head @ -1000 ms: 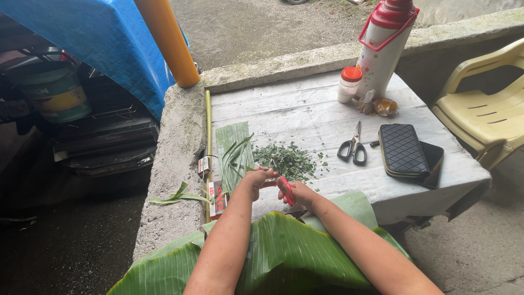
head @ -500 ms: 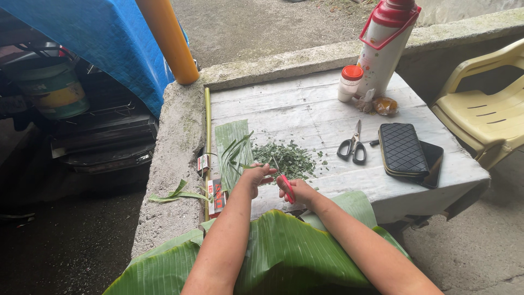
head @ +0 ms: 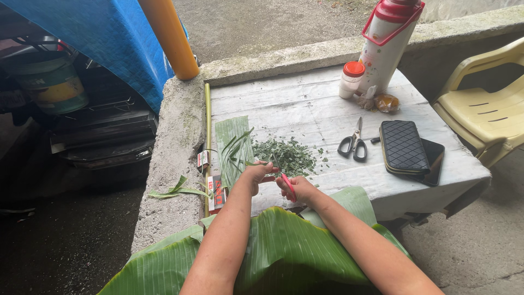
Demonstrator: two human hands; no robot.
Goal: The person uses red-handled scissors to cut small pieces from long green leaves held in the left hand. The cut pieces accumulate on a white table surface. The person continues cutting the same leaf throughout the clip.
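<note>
Two hands at the surface [head: 327, 104] edge, left hand [head: 256, 176] pinching green leaf strips [head: 236, 150], right hand [head: 297, 188] closed around red-handled scissors [head: 287, 186], chopped leaves [head: 286, 154] just beyond.

leaf pile [head: 285, 154] ahead — bare planks [head: 305, 106] beyond

A white and red thermos [head: 388, 41] stands at the table's far edge, with a small orange-capped jar [head: 350, 80] just beside it. Black-handled scissors [head: 353, 142] lie left of a black quilted wallet [head: 404, 147], which rests on a phone [head: 435, 158]. A yellow plastic chair [head: 486, 109] stands to the right.
</note>
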